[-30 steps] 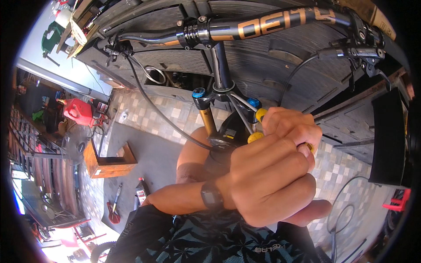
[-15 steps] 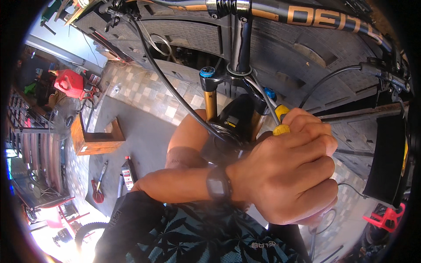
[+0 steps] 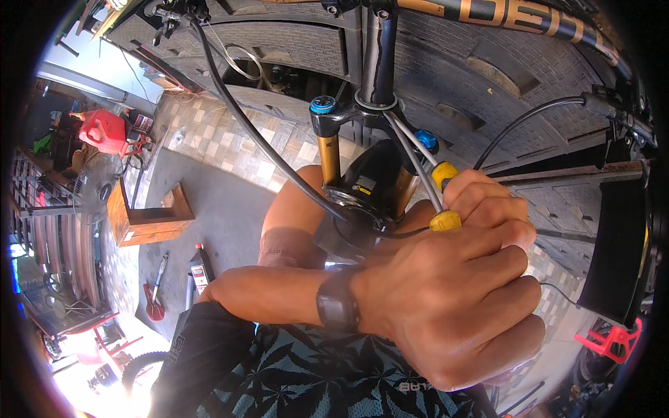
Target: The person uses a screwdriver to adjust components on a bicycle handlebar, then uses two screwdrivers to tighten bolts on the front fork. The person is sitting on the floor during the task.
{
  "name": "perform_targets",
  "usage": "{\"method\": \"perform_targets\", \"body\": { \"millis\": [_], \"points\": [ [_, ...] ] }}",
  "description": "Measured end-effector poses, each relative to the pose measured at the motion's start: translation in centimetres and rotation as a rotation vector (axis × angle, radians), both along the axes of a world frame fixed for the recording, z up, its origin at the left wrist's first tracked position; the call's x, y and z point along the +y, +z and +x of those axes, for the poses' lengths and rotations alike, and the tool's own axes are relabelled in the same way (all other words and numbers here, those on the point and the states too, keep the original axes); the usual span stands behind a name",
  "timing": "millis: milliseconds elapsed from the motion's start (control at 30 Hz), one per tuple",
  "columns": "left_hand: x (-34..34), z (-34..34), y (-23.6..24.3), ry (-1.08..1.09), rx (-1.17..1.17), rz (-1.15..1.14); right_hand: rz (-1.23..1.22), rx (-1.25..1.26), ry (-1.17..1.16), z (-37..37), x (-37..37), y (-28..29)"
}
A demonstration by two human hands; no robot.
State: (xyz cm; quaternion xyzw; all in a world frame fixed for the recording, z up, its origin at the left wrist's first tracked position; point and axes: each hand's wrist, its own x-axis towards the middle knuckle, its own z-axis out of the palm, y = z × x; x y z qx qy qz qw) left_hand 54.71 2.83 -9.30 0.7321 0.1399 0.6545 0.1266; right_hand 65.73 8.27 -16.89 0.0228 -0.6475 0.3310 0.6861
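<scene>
A bicycle fork with a blue-capped gold leg (image 3: 330,157) stands upright in front of me, its crown below a dark steerer tube (image 3: 379,63). Two yellow-handled screwdrivers slant up to the pale ring at the tube's base: the upper screwdriver (image 3: 444,173) and the lower screwdriver (image 3: 446,221). My left hand (image 3: 453,306), with a dark watch on its wrist, is closed in a fist around the lower handle. Beyond it my right hand (image 3: 491,198) has its fingers curled around the upper handle. The left hand hides most of the right hand and its forearm.
Black cables loop from the handlebar (image 3: 502,15) past the fork. Behind stand dark drawers (image 3: 279,38). On the grey mat (image 3: 209,171) at left are a wooden box (image 3: 143,230) and a bottle (image 3: 200,268). A red jerrycan (image 3: 102,132) sits farther off.
My left fist has moved slightly down and swung its knuckles lower. The two screwdriver shafts show more clearly, spread apart below the ring. The whole view has shifted a little.
</scene>
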Motion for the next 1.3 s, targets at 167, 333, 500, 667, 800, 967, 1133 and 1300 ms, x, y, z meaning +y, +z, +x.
{"method": "perform_targets", "body": {
  "millis": [167,333,500,667,800,967,1133,1300],
  "points": [
    [0.0,-0.1,0.0,-0.011,-0.012,0.012,0.029,-0.020,0.038,0.2,0.1,0.2],
    [-0.1,-0.9,-0.3,-0.036,-0.001,0.036,0.055,-0.036,0.054,0.0,0.2,0.4],
    [-0.8,-1.6,-1.2,-0.049,0.056,0.043,0.064,-0.030,0.053,-0.4,0.0,0.5],
    [-0.7,-0.6,-2.8,0.012,0.033,0.146,0.067,-0.014,0.071,-0.5,-0.1,-0.1],
    [0.1,-1.6,-3.6,-0.090,0.132,0.250,0.118,0.006,0.110,-0.5,0.4,-0.4],
    [0.4,-2.5,-4.3,-0.068,0.205,0.245,0.121,-0.002,0.087,-0.6,0.0,-0.8],
    [0.2,-1.7,-3.0,-0.022,0.135,0.221,0.009,0.036,-0.047,-1.2,-1.2,-0.8],
    [-1.1,-5.1,1.6,-0.158,0.013,0.064,-0.019,0.095,-0.139,-2.8,-2.1,1.8]
  ]
}}
